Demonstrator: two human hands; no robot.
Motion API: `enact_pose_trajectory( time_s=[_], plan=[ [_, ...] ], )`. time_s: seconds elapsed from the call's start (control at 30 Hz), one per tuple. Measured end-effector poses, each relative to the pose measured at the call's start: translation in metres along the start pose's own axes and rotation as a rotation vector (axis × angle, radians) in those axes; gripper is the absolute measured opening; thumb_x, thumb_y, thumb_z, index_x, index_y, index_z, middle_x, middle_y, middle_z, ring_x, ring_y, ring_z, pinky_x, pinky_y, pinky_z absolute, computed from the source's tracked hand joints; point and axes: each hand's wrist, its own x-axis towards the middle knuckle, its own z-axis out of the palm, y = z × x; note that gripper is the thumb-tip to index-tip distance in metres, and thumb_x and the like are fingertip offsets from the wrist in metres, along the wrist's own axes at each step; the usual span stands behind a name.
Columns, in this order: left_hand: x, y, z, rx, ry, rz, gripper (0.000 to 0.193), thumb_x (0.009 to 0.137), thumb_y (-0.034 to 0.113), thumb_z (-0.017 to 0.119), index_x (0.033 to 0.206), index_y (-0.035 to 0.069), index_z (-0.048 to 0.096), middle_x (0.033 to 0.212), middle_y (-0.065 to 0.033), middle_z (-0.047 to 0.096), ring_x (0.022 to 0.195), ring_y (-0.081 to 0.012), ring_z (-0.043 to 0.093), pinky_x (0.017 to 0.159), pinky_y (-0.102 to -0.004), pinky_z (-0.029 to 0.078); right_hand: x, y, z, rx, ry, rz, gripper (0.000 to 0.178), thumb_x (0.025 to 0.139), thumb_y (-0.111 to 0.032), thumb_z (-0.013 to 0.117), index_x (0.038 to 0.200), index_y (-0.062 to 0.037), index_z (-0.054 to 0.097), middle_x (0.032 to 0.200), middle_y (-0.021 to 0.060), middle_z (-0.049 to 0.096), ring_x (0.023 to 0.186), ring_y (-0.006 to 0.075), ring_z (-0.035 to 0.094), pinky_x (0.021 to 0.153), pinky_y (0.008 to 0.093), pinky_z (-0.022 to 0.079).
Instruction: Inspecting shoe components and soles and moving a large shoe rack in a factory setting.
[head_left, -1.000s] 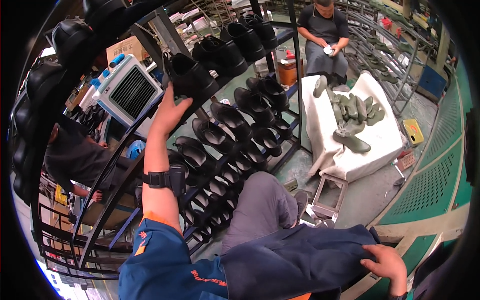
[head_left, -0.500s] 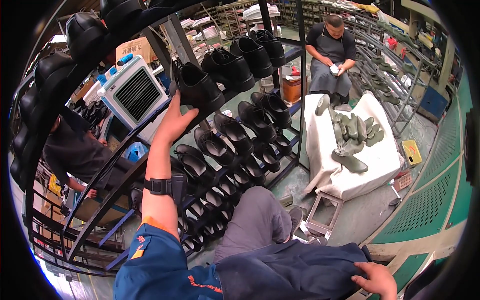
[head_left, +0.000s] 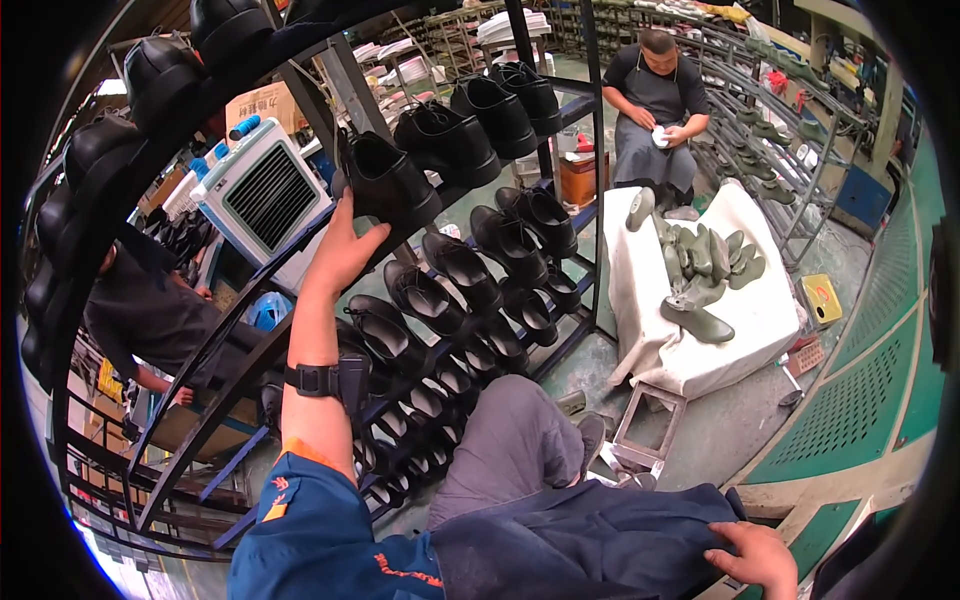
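Note:
My left hand (head_left: 340, 248) reaches up to the rack with its thumb spread away and its fingers stretched upward. It touches the side of a black lace-up shoe (head_left: 392, 185) at the near end of an upper row; the fingertips are partly hidden beside the shoe. More black shoes (head_left: 447, 140) stand along that row, and others (head_left: 392, 332) fill the tiers below. My right hand (head_left: 755, 553) rests at the edge of the dark apron (head_left: 580, 535) over my lap, fingers apart and holding nothing.
The dark metal rack (head_left: 600, 130) curves around my left. A white-covered table (head_left: 640, 330) bears several grey-green shoe lasts (head_left: 700, 322). Behind it a seated person (head_left: 655, 100) handles a small white item. An air cooler (head_left: 262, 195) and another person (head_left: 160, 310) are beyond the rack. A green perforated panel (head_left: 830, 440) borders the right.
The rack and its shoes sit slightly further left in view, and my left hand has shifted with them, still touching the same shoe. My right hand has barely moved.

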Motion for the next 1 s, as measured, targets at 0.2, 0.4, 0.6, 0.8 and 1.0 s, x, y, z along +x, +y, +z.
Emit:
enact_pose_trajectory(
  time_s=[0.2, 0.4, 0.6, 0.8, 1.0],
  plan=[
    [0.01, -0.021, 0.004, 0.117, 0.068, 0.071, 0.096, 0.085, 0.031, 0.07, 0.159, -0.004, 0.021, 0.155, -0.0211, 0.043, 0.104, -0.02, 0.058, 0.096, -0.0291, 0.045, 0.003, 0.001, -0.001, 0.008, 0.011, 0.041, 0.054, 0.083, -0.043, 0.073, 0.124, -0.0088, 0.069, 0.098, 0.0171, 0.071, 0.095, 0.0355, 0.069, 0.085, 0.043, 0.054],
    [0.0, 0.017, 0.005, -0.014, 0.005, -0.006, 0.095, 0.086, 0.032, 0.07, 0.154, -0.013, 0.023, 0.159, -0.0306, 0.033, 0.15, -0.0345, 0.032, 0.12, -0.0345, 0.025, -0.002, 0.003, -0.001, 0.016, 0.014, 0.086, 0.053, 0.081, -0.042, 0.075, 0.122, -0.009, 0.07, 0.094, 0.0159, 0.071, 0.09, 0.0335, 0.07, 0.079, 0.0423, 0.054],
    [0.005, -0.011, 0.004, 0.106, 0.103, 0.065, 0.088, 0.086, 0.027, 0.069, 0.158, -0.003, 0.028, 0.153, -0.021, 0.046, 0.123, -0.0237, 0.057, 0.1, -0.0302, 0.045, 0.003, 0.009, -0.001, -0.026, -0.002, 0.004, 0.055, 0.084, -0.045, 0.071, 0.126, -0.0096, 0.068, 0.097, 0.0155, 0.071, 0.094, 0.0358, 0.069, 0.082, 0.0433, 0.054],
    [-0.002, 0.004, -0.005, -0.103, 0.228, -0.091, 0.079, 0.085, 0.027, 0.066, 0.152, -0.005, 0.038, 0.15, -0.0258, 0.048, 0.119, -0.032, 0.062, 0.106, -0.0365, 0.044, 0.0, 0.003, -0.002, -0.014, 0.008, -0.024, 0.055, 0.085, -0.046, 0.071, 0.125, -0.0094, 0.068, 0.098, 0.0164, 0.071, 0.093, 0.0375, 0.068, 0.082, 0.0443, 0.054],
    [-0.047, 0.038, 0.027, 0.103, 0.901, 0.557, 0.046, 0.083, 0.007, 0.061, 0.128, -0.002, 0.061, 0.119, -0.0207, 0.064, 0.103, -0.0346, 0.064, 0.1, -0.0437, 0.046, -0.004, 0.012, 0.0, -0.015, -0.033, 0.051, 0.052, 0.089, -0.046, 0.066, 0.128, -0.0117, 0.066, 0.103, 0.0174, 0.07, 0.099, 0.0373, 0.068, 0.086, 0.0453, 0.053]
  ],
)
